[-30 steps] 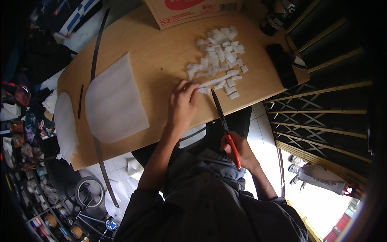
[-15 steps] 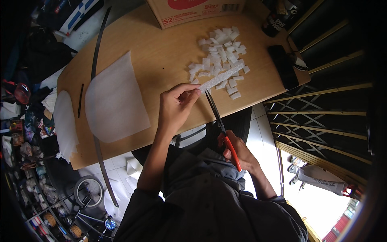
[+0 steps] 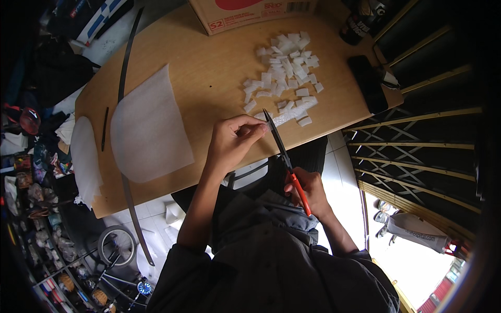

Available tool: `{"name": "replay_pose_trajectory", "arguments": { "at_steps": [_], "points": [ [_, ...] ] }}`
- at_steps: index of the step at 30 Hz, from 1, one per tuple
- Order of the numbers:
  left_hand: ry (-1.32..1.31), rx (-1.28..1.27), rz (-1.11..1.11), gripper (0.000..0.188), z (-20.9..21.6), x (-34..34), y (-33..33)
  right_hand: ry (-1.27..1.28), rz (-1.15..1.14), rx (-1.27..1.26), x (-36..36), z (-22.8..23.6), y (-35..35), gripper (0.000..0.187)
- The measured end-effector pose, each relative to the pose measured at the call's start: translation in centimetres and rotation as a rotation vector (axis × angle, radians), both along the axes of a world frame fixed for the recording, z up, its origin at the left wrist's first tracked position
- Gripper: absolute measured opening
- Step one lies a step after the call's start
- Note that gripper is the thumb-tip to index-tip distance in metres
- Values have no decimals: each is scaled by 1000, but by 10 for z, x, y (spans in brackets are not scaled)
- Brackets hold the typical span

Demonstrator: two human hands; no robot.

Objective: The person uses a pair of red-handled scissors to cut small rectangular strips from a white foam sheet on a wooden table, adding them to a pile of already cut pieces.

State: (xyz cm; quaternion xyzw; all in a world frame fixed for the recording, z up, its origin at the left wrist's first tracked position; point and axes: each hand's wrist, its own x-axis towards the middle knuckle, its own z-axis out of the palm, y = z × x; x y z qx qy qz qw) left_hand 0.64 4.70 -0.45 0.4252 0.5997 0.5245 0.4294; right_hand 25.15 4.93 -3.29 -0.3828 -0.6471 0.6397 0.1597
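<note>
My left hand (image 3: 236, 138) pinches the near end of a narrow white foam strip (image 3: 292, 113) between thumb and fingertips. The rest of the strip slants away to the right, over the edge of a loose pile of small white foam pieces (image 3: 282, 68). In my right hand (image 3: 312, 189) is a pair of scissors (image 3: 282, 147) with dark blades and orange-red handles. Its blades point up and away, crossing the strip right beside my left fingertips. Whether the blades are fully closed on the foam is hard to make out.
On the wooden table (image 3: 219, 68) lie a large white foam sheet (image 3: 151, 128), a smaller sheet (image 3: 84, 156), a long dark flat strip (image 3: 125, 73) and a thin black pen-like stick (image 3: 105, 129). A cardboard box (image 3: 250, 15), a dark container (image 3: 360, 23) and a black phone-like object (image 3: 366, 83) stand farther off.
My left hand has shifted slightly right and down, and the strip's far end has dropped nearer the table edge. The scissors have moved a little up, their blades now across the strip.
</note>
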Motion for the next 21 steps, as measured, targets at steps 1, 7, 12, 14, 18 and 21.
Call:
{"name": "replay_pose_trajectory", "arguments": {
  "at_steps": [1, 7, 12, 14, 18, 21],
  "points": [
    [4, -3, 14, 16, -1, 1, 0, -23, 4, -6, 1, 2, 1, 26],
    [180, -77, 139, 13, 1, 1, 1, 42, 5, 84, 7, -12, -2, 58],
    [559, 125, 159, 11, 0, -2, 19, -7, 40, -17, 22, -2, -2, 67],
    [648, 184, 166, 12, -15, -5, 32, -16, 13, 28, 28, -3, -3, 68],
    [966, 197, 236, 17, -5, 10, 39, -34, -21, 7, 36, -5, -2, 70],
    [1063, 181, 70, 20, 5, 29, 40, -36, -52, -12, 41, -7, -3, 71]
  ]
}}
